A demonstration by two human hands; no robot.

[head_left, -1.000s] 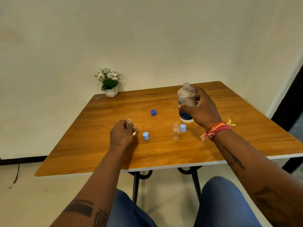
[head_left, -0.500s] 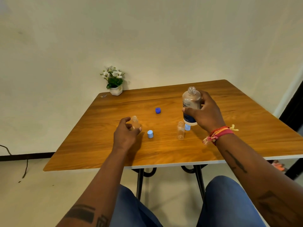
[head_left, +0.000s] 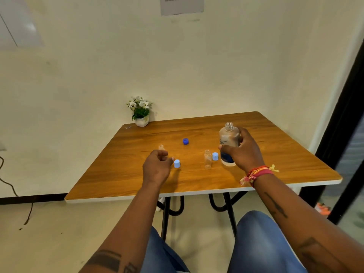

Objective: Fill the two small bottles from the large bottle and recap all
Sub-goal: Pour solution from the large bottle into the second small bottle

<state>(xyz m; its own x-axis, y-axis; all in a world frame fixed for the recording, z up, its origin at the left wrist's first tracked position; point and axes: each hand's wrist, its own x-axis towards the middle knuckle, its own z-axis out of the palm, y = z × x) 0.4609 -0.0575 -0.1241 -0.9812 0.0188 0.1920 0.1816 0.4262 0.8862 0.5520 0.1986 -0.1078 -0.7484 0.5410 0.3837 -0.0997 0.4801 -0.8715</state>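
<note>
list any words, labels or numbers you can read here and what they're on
None can be read.
Paper sheet on the wall: lines of print, too small and cut off by the frame.
Large bottle in the right hand: dark lettering on its label, blurred and partly behind the fingers.

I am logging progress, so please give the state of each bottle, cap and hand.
large bottle: uncapped, upright, gripped by right hand
middle small bottle: uncapped, standing
left small bottle: uncapped, beside left hand
three caps: off, on table
</note>
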